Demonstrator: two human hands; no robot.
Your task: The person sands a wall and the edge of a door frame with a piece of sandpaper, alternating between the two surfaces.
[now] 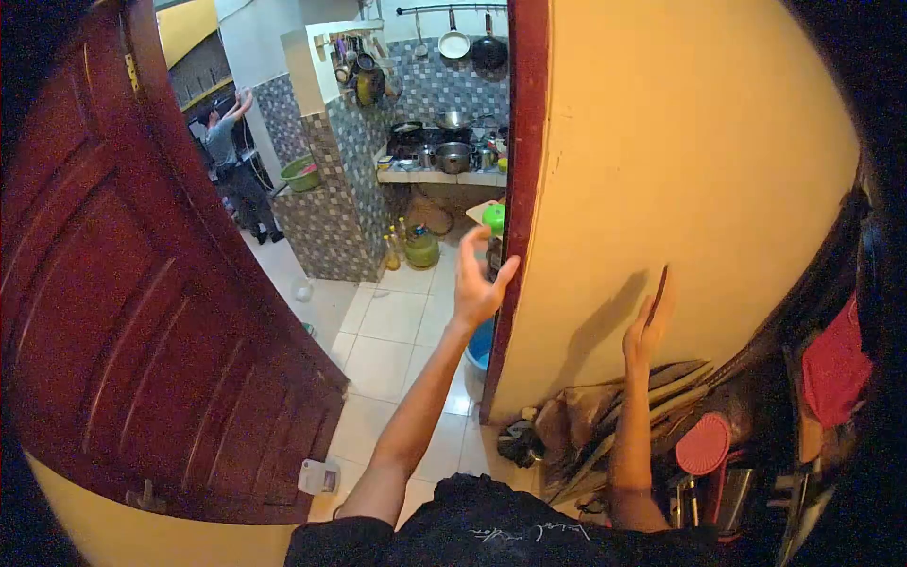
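My left hand (482, 283) is raised in front of the dark red door frame (525, 208), with fingers and thumb spread and nothing between them. My right hand (646, 331) is held up beside the yellow wall (699, 142), seen almost edge-on, its fingers stretched upward. A narrow dark reddish strip runs along that hand; whether it is shaded skin or a thin object I cannot make out. Behind my left hand, a bright green item (494, 216) and a blue tub (482, 346) are partly hidden by the frame.
A dark red door (161, 283) stands ajar on the left. Through the doorway are a tiled floor (387, 317), a green gas cylinder (421, 249), and a stove counter with pots (453, 157). A person (231, 156) stands further back. Cluttered items and a pink brush-like object (704, 442) lie lower right.
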